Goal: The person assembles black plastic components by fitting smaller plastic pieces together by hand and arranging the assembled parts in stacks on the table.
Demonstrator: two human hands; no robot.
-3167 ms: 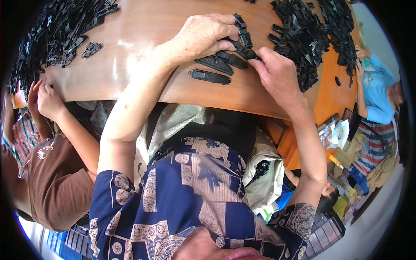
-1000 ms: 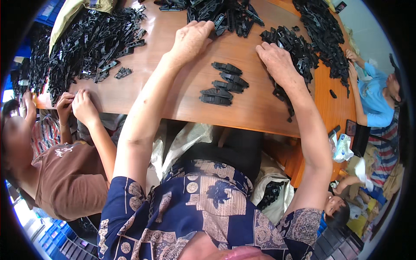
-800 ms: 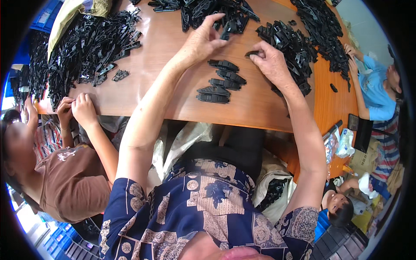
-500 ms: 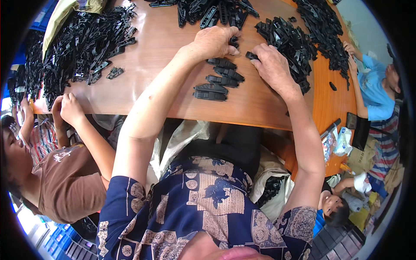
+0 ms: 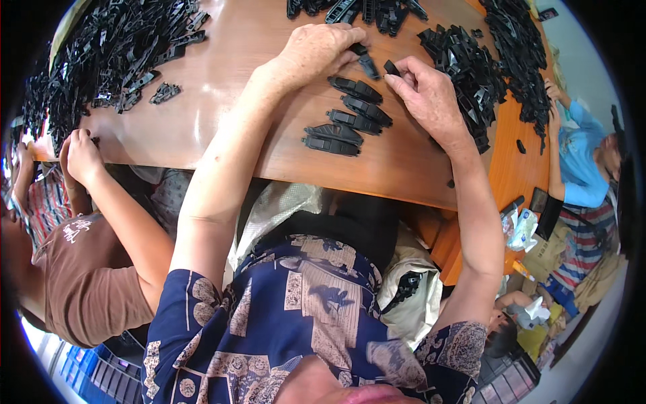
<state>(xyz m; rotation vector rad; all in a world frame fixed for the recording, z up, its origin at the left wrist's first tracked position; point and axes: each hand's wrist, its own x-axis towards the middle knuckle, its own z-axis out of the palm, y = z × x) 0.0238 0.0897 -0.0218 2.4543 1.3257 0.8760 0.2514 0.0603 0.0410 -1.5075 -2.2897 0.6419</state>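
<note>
My left hand (image 5: 316, 54) pinches a black plastic part (image 5: 367, 65) by its upper end, just beyond a short column of similar parts. My right hand (image 5: 429, 97) is closed, with thumb and forefinger on a small black plastic piece (image 5: 391, 68). A narrow gap separates the two held things. Between my forearms, several long black plastic parts (image 5: 354, 122) lie roughly side by side on the brown table (image 5: 222, 128). To the right of my right hand rises a heap of black parts (image 5: 464, 74).
A large heap of black parts (image 5: 121, 54) covers the table's left side, with a small loose cluster (image 5: 165, 93) beside it. More parts (image 5: 373, 13) lie at the far edge. Co-workers sit left, in a brown shirt (image 5: 94, 283), and right, in a blue shirt (image 5: 582, 155). An open sack (image 5: 420, 296) stands below the table.
The part in my left hand now shows more fully, slanting down from the fingers. My right hand still pinches its small piece. The whole view has shifted slightly.
</note>
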